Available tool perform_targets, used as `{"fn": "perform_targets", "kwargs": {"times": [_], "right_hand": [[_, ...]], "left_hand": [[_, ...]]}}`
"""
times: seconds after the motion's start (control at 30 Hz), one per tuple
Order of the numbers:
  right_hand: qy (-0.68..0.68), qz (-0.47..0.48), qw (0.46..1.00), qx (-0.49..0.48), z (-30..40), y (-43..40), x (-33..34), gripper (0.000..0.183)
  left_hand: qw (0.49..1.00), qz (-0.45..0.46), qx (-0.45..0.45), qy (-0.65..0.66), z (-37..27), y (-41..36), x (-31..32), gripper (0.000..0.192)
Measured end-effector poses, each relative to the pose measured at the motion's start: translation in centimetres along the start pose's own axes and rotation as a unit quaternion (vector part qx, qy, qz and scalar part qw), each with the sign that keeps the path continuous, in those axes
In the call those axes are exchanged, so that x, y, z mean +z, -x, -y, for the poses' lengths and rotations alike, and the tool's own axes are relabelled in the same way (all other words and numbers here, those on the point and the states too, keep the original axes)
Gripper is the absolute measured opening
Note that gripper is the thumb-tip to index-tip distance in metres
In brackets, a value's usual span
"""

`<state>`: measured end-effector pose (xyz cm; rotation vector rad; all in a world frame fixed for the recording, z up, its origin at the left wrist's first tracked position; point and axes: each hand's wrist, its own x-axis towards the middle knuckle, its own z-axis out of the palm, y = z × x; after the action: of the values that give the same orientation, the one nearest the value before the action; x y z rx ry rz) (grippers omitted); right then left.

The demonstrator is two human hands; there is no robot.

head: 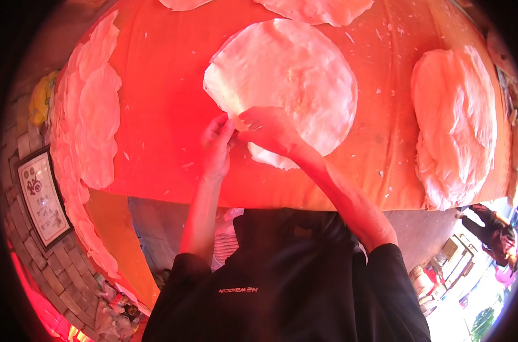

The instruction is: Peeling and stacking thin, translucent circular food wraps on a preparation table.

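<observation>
A pale, thin round sheet (301,85), like a flatbread, lies before me on the orange-covered table (165,162). Its near-left edge is raised at my fingers. My left hand (218,139) pinches that edge between thumb and fingers, just off the sheet's rim. Close beside it, my right hand (269,130) has its fingers curled on the same edge, and its back and wrist hide part of the sheet below. Between the two hands the exact grip is partly covered by the fingers. The sheet's near flap shows under my right wrist.
A folded stack of similar sheets (455,124) lies at the right. Overlapping sheets (98,124) line the left edge, and another sheet (319,10) lies at the far side. Small flakes dot the cloth. A framed panel (44,199) with writing is at left; a person (496,235) is at lower right.
</observation>
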<state>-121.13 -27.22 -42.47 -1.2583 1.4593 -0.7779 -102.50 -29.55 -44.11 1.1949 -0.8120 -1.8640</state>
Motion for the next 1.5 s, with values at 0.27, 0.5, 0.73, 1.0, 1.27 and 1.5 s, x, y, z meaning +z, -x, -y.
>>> {"fn": "perform_targets", "kwargs": {"times": [0.27,0.5,0.73,1.0,1.27,1.5], "right_hand": [[-0.191,0.034,0.979,0.062,-0.5,0.4,-0.4,0.021],[-0.182,-0.006,0.982,0.054,-0.1,0.9,0.0,0.036],[-0.122,-0.017,0.992,0.029,0.3,1.8,-0.4,0.041],[-0.230,-0.009,0.973,0.029,-0.7,2.7,-1.5,0.037],[0.130,-0.044,0.976,-0.171,-4.5,6.8,-1.1,0.032],[0.015,0.049,0.998,0.026,-2.9,6.7,-2.5,0.024]], "left_hand": [[0.998,-0.020,-0.003,-0.056,0.6,-0.4,-0.5,0.035],[1.000,0.009,0.012,-0.020,0.2,-0.1,0.3,0.030],[0.999,0.032,-0.001,0.003,0.4,-0.4,-0.1,0.030],[0.992,0.040,-0.001,-0.123,1.1,0.9,0.5,0.038],[0.993,0.063,-0.095,-0.005,2.3,3.2,-0.2,0.046],[0.996,0.078,-0.019,-0.035,3.4,3.6,-0.1,0.044]]}}
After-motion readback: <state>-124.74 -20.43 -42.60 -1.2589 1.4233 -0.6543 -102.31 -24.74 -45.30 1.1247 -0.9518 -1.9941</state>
